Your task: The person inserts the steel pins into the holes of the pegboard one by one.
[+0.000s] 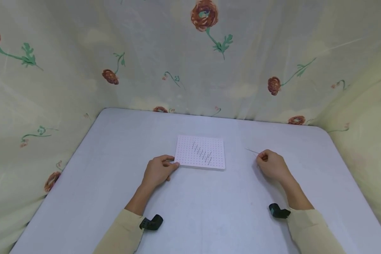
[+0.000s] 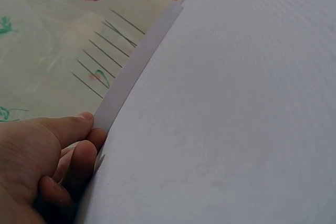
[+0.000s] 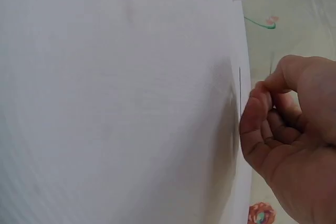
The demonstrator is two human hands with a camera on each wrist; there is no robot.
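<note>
A white board [image 1: 184, 155] with a grid of small dots lies on the table. Several thin dark rods [image 1: 199, 151] stand up from it in a slanting row; in the left wrist view two of these rods [image 2: 119, 32] cross. My left hand [image 1: 158, 171] holds the board's near left corner, its thumb [image 2: 76, 127] on the top edge and fingers against the side. To the right of the board, my right hand [image 1: 272, 165] pinches a thin rod [image 3: 271, 64] between thumb and fingertips. Close to those fingertips, another thin dark rod [image 3: 240, 85] appears to lie on the table.
The white table [image 1: 139, 134] has rounded far corners. Flower-printed curtains [image 1: 234, 70] hang behind it and along both sides. Each forearm carries a dark wrist device, one on the left [image 1: 151, 223] and one on the right [image 1: 278, 211].
</note>
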